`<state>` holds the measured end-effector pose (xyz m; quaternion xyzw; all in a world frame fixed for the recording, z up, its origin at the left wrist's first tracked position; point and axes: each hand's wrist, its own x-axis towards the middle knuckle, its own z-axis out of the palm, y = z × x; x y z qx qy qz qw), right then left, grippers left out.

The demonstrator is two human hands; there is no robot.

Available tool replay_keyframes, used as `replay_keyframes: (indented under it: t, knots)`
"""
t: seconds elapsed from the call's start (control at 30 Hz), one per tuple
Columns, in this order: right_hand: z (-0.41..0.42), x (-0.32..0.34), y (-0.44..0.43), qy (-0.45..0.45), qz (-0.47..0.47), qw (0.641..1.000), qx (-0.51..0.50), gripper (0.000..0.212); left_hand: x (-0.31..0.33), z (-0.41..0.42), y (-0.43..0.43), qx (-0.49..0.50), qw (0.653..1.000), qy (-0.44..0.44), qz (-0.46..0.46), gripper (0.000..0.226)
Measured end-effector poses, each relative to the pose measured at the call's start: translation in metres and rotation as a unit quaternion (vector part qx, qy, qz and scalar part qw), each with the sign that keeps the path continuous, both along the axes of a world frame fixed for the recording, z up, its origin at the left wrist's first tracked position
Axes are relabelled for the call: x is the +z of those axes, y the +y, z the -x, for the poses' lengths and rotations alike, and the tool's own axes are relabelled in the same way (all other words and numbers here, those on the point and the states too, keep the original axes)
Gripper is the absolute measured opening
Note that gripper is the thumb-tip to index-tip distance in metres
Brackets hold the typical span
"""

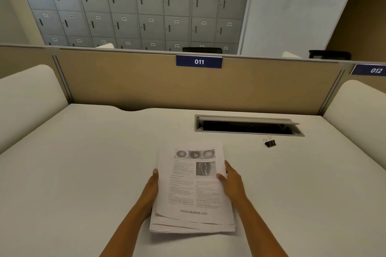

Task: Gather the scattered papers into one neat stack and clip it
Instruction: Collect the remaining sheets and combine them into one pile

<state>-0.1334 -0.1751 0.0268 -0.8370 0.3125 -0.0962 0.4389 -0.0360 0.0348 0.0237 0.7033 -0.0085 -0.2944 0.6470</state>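
A pile of printed white papers (193, 190) lies on the white desk (83, 162) in front of me, its sheets slightly fanned at the near edge. My left hand (151, 190) presses against the pile's left side, thumb on the edge. My right hand (230, 181) holds the right side, thumb on top of the upper sheet. A black binder clip (269, 142) lies alone on the desk, to the far right of the pile, apart from both hands.
An open cable tray slot (248, 126) is sunk into the desk just behind the clip. A tan partition (146, 83) with a blue "011" label closes the back. White side dividers (27, 98) stand at left and right. Grey lockers are beyond.
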Motion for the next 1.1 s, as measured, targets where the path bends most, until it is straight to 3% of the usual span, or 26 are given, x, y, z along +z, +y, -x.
replay_keyframes:
  t: [0.2,0.27,0.37,0.47,0.6,0.7,0.77,0.83,0.93,1.1]
  knots:
    - [-0.011,-0.020,0.007,0.060,0.180,0.981,0.035,0.051,0.002,0.006,-0.003,-0.011,0.994,-0.071,-0.078,0.052]
    - [-0.012,-0.025,0.008,0.095,0.249,0.962,0.066,0.053,0.001,0.006,-0.003,-0.007,0.995,-0.065,-0.074,0.050]
    - [-0.014,-0.026,0.009,0.119,0.266,0.954,0.072,0.053,-0.004,0.002,0.000,-0.013,0.998,-0.055,-0.041,0.045]
    - [-0.012,-0.023,0.008,0.105,0.196,0.974,0.035,0.057,-0.007,-0.001,0.003,-0.016,0.999,-0.034,-0.011,0.038]
    - [0.000,-0.012,0.001,-0.031,-0.060,0.997,-0.043,0.067,-0.005,-0.008,0.010,-0.015,0.999,0.003,0.032,0.029]
    - [0.012,0.003,-0.009,-0.026,-0.312,0.950,-0.009,0.048,-0.001,-0.011,0.012,-0.013,0.998,0.043,0.051,0.021]
    - [0.020,0.004,-0.010,0.020,-0.412,0.910,0.025,0.037,0.001,-0.010,0.011,-0.021,0.995,0.087,0.047,0.024]
    - [0.022,-0.001,-0.008,0.045,-0.413,0.909,0.031,0.030,0.003,-0.008,0.009,-0.039,0.990,0.130,0.041,0.028]
    - [0.022,-0.001,-0.003,0.043,-0.406,0.912,0.029,0.022,0.006,-0.004,0.003,-0.044,0.992,0.118,0.032,0.032]
    - [0.016,0.029,0.003,-0.092,-0.287,0.953,0.012,0.038,0.033,0.002,-0.008,-0.020,0.994,-0.072,0.079,0.033]
